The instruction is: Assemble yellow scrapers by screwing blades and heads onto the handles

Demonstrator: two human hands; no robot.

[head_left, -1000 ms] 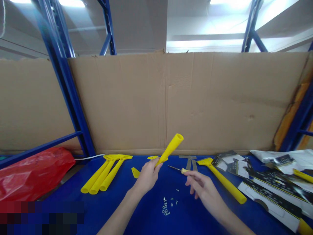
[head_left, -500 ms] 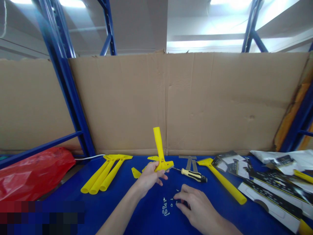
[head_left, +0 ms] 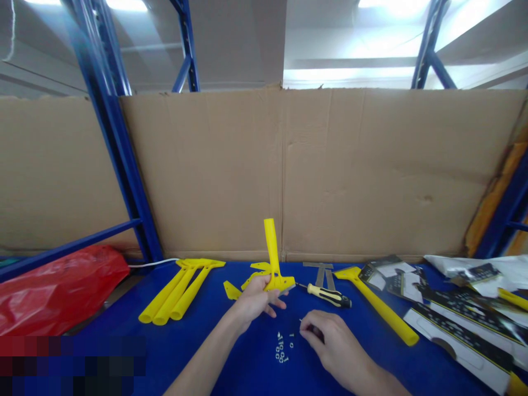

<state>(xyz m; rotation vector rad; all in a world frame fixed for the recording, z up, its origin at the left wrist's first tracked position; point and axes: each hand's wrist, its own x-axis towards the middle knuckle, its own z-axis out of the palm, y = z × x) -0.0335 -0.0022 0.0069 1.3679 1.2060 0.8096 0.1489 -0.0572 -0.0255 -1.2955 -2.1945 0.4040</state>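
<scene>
My left hand (head_left: 256, 300) grips a yellow scraper (head_left: 271, 250) by its wide head, its hollow handle pointing up. A thin grey blade edge shows along the head. Fingers and thumb of my right hand (head_left: 325, 333) are pinched together low over the blue table; what they hold, if anything, is too small to make out. Beside that hand, to its left, lie several small metal screws and nuts (head_left: 281, 349). Loose yellow head plates (head_left: 232, 290) lie behind my left hand. A screwdriver (head_left: 328, 295) with a cream and black handle rests beyond my right hand.
Several yellow scraper handles (head_left: 185, 297) lie at left, another handle (head_left: 383, 311) at right. Flat grey blades (head_left: 320, 275) sit at the back. Black and white packaging cards (head_left: 457, 335) pile up on the right. A red bag (head_left: 66, 286) is far left; a cardboard wall (head_left: 206, 176) stands behind.
My right hand's thumb and fingers have closed into a pinch and drawn slightly away from the small hardware. My left hand still holds the scraper, its head tilted a little.
</scene>
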